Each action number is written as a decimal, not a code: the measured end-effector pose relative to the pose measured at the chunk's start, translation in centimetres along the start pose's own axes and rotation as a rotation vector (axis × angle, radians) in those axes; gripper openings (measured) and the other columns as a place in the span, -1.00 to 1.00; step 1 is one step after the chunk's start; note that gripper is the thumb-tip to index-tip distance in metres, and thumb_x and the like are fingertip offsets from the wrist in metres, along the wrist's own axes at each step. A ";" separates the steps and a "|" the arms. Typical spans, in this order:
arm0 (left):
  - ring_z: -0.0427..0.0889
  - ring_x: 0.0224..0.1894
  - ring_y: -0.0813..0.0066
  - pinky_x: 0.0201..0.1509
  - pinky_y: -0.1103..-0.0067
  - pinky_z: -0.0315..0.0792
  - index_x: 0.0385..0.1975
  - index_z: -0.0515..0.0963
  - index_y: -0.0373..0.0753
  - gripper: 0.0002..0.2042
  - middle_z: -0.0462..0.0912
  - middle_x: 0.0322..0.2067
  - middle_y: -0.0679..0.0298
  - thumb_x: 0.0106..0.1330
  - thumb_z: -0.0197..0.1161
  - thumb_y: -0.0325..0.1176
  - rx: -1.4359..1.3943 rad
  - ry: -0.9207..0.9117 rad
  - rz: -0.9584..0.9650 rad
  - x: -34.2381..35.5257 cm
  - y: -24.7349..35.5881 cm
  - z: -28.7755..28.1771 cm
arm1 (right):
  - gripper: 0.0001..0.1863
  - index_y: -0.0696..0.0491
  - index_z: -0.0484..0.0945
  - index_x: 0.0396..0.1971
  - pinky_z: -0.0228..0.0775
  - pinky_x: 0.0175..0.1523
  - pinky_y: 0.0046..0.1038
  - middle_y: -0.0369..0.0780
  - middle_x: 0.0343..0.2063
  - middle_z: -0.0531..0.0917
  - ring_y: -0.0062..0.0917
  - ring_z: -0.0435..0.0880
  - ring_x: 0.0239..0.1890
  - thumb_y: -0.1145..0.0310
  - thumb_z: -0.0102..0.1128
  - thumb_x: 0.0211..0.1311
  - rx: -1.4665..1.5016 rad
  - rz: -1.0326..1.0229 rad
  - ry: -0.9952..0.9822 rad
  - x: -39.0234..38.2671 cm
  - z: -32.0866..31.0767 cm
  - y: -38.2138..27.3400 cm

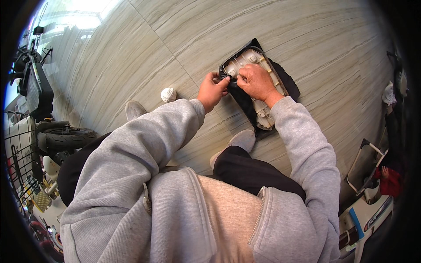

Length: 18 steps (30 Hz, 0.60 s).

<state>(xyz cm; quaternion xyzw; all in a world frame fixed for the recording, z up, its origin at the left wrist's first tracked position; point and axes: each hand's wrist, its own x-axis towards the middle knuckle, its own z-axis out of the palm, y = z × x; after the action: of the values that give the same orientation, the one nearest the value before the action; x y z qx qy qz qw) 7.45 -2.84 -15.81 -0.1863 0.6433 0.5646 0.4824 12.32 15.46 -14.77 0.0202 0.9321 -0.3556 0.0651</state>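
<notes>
A pale, streaked tile floor [131,57] spreads under everything. On it, to the left, stands one dark tyre [68,138] among other gear. Ahead of the person and somewhat to the right, one black cover [240,103] lies on the floor, spreading beyond both long sides of the one cream plastic shell [247,57] that rests in it, ribbed face up. The shell's long axis runs away from the person, its far end leaning left and its near end just beyond one shoe. Two pale shoes [243,139] show, well apart. There are two hands: the left hand [211,91] pinches the cover's left edge between thumb and fingers; the right hand [258,83] is curled narrow over the shell, fingertips at that same edge, though I cannot tell what it grips. Smallest is one white ball [168,94], left of the left hand.
</notes>
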 end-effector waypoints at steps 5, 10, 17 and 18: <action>0.56 -0.20 0.48 -0.12 0.51 0.61 0.11 0.32 -0.36 -0.52 0.54 -0.13 0.17 0.36 0.31 -0.21 -0.038 -0.011 -0.005 0.0 0.1 -0.1 | -0.84 0.08 0.54 -0.62 0.45 -0.23 -0.13 -0.11 -0.52 0.59 -0.13 0.59 -0.34 0.33 0.20 0.05 0.004 0.007 -0.014 0.1 0.0 0.1; 0.55 -0.22 0.48 -0.12 0.49 0.59 0.08 0.38 -0.33 -0.56 0.53 -0.13 0.21 0.39 0.26 -0.14 -0.055 0.027 0.011 0.1 0.1 0.0 | -0.83 0.08 0.53 -0.62 0.44 -0.24 -0.12 -0.10 -0.52 0.59 -0.13 0.59 -0.35 0.33 0.20 0.03 -0.002 0.005 -0.021 0.1 -0.1 0.1; 0.53 -0.20 0.54 -0.06 0.51 0.51 0.10 0.50 -0.28 -0.61 0.58 -0.20 0.33 0.47 0.14 -0.11 -0.084 0.033 0.075 1.1 1.0 -0.9 | -0.82 0.09 0.52 -0.62 0.44 -0.24 -0.13 -0.11 -0.52 0.58 -0.14 0.58 -0.34 0.32 0.19 0.05 0.011 -0.022 -0.020 -0.1 -0.3 0.1; 0.53 -0.18 0.55 -0.04 0.51 0.51 0.10 0.50 -0.29 -0.60 0.59 -0.19 0.33 0.47 0.14 -0.11 -0.078 0.008 0.061 1.1 1.1 -1.0 | -0.82 0.09 0.52 -0.62 0.44 -0.23 -0.13 -0.12 -0.52 0.58 -0.14 0.58 -0.33 0.32 0.19 0.06 0.006 -0.023 -0.020 -0.1 -0.4 0.1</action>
<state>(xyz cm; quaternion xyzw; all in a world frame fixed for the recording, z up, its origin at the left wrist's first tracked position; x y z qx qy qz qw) 5.62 -3.11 -16.22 -0.1873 0.6281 0.6030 0.4547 12.38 15.79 -14.56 0.0060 0.9305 -0.3595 0.0702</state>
